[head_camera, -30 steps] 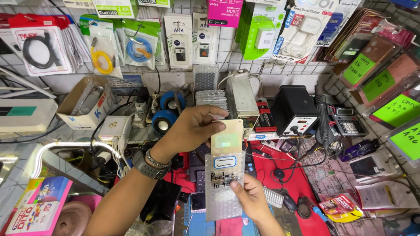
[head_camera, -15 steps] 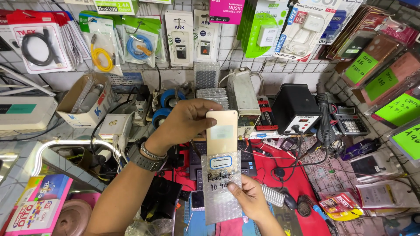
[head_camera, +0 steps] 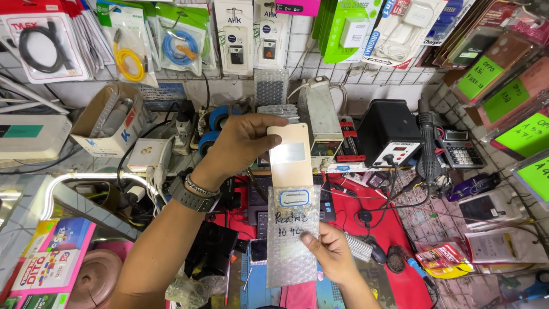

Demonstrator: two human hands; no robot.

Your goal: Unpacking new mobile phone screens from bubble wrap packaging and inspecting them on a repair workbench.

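My left hand (head_camera: 240, 146) grips the top of a flat tan card-like panel (head_camera: 290, 154) and holds it upright over the bench. The panel's lower end sits inside a clear bubble-wrap pouch (head_camera: 291, 240) that bears a small sticker and handwriting. My right hand (head_camera: 331, 254) pinches the pouch near its lower right side, thumb on the front. A watch and a bracelet are on my left wrist (head_camera: 191, 191). About half of the panel shows above the pouch mouth.
A cluttered repair bench lies below, with a red mat (head_camera: 389, 229), a black soldering station (head_camera: 392, 134), a calculator (head_camera: 460, 149), a cardboard box (head_camera: 111, 123) and tangled cables. Packaged accessories hang on the tiled wall (head_camera: 240, 34). Phone cases with green labels (head_camera: 503, 86) fill the right.
My left hand has drawn the tan panel upward, so more of it shows above the bubble-wrap pouch. My right hand keeps hold of the pouch's lower part.
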